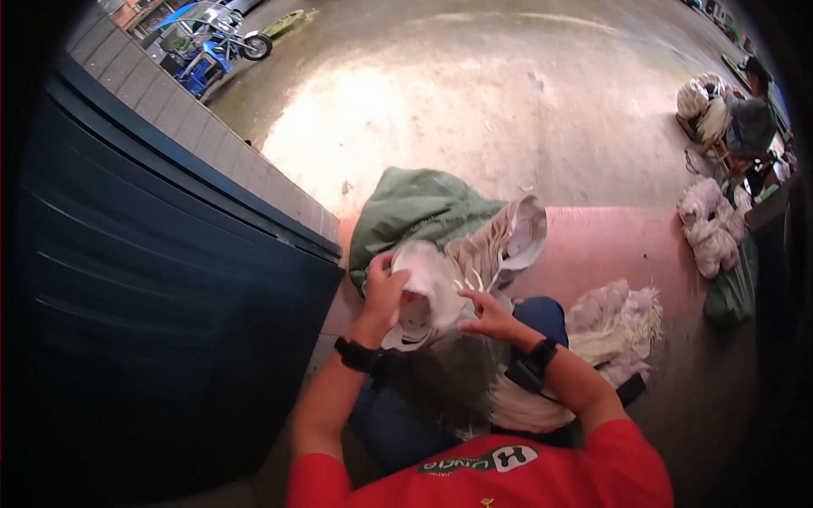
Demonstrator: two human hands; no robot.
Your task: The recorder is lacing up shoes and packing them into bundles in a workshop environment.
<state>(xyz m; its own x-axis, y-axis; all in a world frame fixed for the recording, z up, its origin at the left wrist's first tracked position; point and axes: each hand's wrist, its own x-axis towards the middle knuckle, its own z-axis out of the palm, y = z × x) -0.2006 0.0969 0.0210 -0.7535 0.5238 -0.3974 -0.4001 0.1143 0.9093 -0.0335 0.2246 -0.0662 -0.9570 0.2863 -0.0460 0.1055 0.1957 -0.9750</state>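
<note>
My left hand is closed on the edge of a pale, cup-shaped fabric piece that looks like a soft hat, its hollow side partly showing. My right hand is beside it, index finger and thumb apart, close to some thin white strings. Whether a fingertip touches a string cannot be made out. Just beyond lies a nested stack of similar beige pieces, resting against a green sack. The piece is blurred by motion. Dark material lies below my hands, over my lap.
A dark blue metal door stands close on my left. To my right lie a pale fringed bundle and another pale bundle. Farther right are more bundles and a seated person. A blue three-wheeler is parked far left.
</note>
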